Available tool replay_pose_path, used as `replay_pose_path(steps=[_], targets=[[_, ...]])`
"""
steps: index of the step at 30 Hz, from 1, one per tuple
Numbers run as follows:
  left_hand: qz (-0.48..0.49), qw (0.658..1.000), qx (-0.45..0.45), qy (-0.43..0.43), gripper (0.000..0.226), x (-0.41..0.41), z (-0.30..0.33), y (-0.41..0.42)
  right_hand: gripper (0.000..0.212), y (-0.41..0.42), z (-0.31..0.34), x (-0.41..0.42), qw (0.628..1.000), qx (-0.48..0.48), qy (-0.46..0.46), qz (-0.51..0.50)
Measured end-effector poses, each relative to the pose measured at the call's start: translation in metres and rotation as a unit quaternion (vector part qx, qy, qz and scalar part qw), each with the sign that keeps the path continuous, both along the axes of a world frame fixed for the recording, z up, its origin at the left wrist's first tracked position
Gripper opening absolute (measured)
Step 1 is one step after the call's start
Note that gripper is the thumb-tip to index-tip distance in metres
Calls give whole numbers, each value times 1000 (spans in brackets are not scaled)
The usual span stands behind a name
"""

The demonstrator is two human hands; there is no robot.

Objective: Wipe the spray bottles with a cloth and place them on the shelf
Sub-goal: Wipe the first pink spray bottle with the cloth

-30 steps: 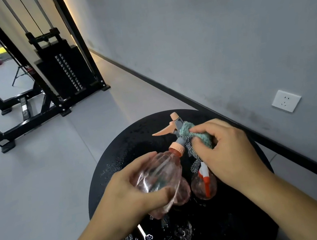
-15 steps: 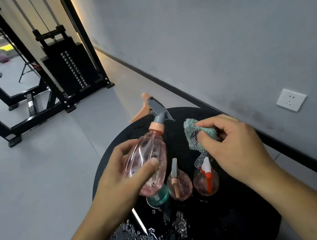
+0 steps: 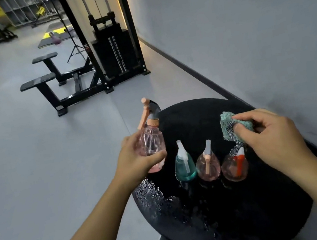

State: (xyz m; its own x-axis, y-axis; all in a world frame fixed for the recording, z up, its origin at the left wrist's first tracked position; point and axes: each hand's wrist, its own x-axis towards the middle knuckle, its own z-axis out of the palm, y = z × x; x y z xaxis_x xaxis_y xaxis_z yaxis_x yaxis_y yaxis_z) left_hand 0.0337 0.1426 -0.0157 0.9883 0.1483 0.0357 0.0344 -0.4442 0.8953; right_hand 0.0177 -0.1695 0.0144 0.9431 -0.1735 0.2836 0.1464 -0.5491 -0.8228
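Standing by the wall, a round black worktop (image 3: pixel 237 200) carries a row of three small spray bottles near its left edge: a teal spray bottle (image 3: pixel 184 167), a pink one (image 3: pixel 208 167) and a red-triggered one (image 3: pixel 235 167), with water beaded on the surface at the near-left edge. Held just off that left edge, upright, is the larger pink spray bottle (image 3: pixel 151 141), the left hand (image 3: pixel 139 161) wrapped round its lower body. It looks like thin clear plastic, light and probably slick if wet, so I judge the ribbed belly or the neck under the orange collar the surest hold, not the trigger. Over the worktop's far-right part, the right hand (image 3: pixel 267 136) pinches a soft, bunched teal cloth (image 3: pixel 232 129). No shelf shows nearby, and no label or writing can be read.
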Motion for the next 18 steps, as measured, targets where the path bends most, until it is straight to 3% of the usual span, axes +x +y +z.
replay_pose_path(steps=[8, 18], targets=[[-1, 994, 97, 45, 79, 13, -75, 17, 19, 6, -4, 0, 1000, -27, 0, 10], [78, 993, 58, 64, 76, 21, -131, 6, 19, 8, -16, 11, 999, -34, 7, 17]])
